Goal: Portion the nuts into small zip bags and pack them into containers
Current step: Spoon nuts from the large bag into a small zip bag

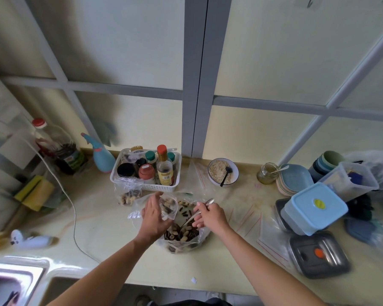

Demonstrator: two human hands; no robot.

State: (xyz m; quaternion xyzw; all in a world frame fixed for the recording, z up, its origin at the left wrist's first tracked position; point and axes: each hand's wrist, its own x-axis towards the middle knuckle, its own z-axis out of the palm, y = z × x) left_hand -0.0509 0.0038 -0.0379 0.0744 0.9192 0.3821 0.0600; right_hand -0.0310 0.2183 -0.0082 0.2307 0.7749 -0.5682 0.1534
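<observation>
A large clear bag of mixed nuts [181, 236] lies open on the counter in front of me. My right hand [210, 216] grips a metal spoon [191, 217] whose bowl is dipped into the nuts. My left hand [154, 214] holds a small zip bag [169, 205] open just above the big bag; a few nuts show inside it. A filled small bag [128, 194] sits by the white basket. Empty zip bags [250, 219] lie flat to the right. A light blue lidded container [314, 208] and a grey one [318, 253] stand at the right.
A white basket of jars and bottles [146, 171] stands behind the bags. A bowl of oats with a black spoon [223, 175] and a glass jar [267, 173] are further right, then stacked plates [293, 180]. A sink [13, 283] is at lower left, with a cable [74, 217] across the counter.
</observation>
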